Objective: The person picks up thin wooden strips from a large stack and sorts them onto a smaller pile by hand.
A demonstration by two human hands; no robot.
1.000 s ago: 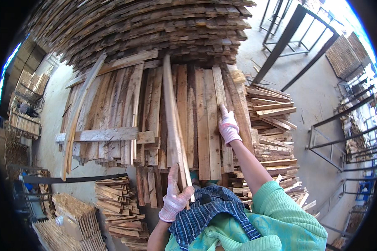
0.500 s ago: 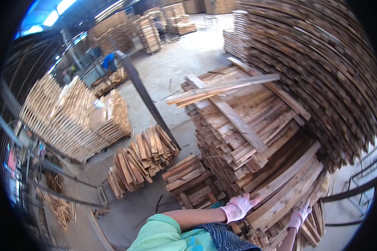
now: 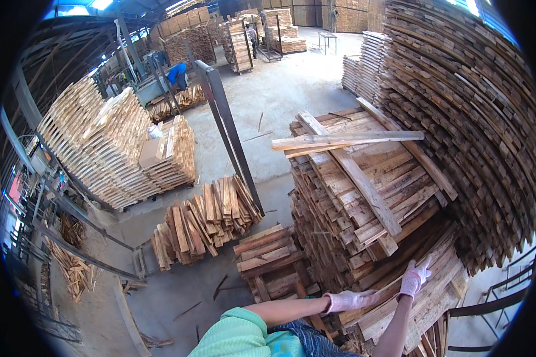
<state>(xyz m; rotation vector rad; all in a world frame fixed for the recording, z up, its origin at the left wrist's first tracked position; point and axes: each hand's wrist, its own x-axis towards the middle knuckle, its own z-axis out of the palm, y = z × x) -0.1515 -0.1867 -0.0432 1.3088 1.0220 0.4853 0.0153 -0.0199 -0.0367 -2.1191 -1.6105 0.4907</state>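
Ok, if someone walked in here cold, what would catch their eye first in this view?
Probably the huge curved wall of stacked rough wooden planks filling the right side, with a lower stack of pale boards in front of it. At the bottom, both hands in pinkish-white work gloves, the left hand and the right hand, rest on the long planks at the near edge. Across the concrete floor, a slanted pallet pile of light slats stands at left.

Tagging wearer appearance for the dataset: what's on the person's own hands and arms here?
Both the left hand and the right hand wear pale knit work gloves with a pinkish tint and ribbed cuffs. The forearms are bare. A mint-green short sleeve covers the left upper arm, beside a blue checked cloth.
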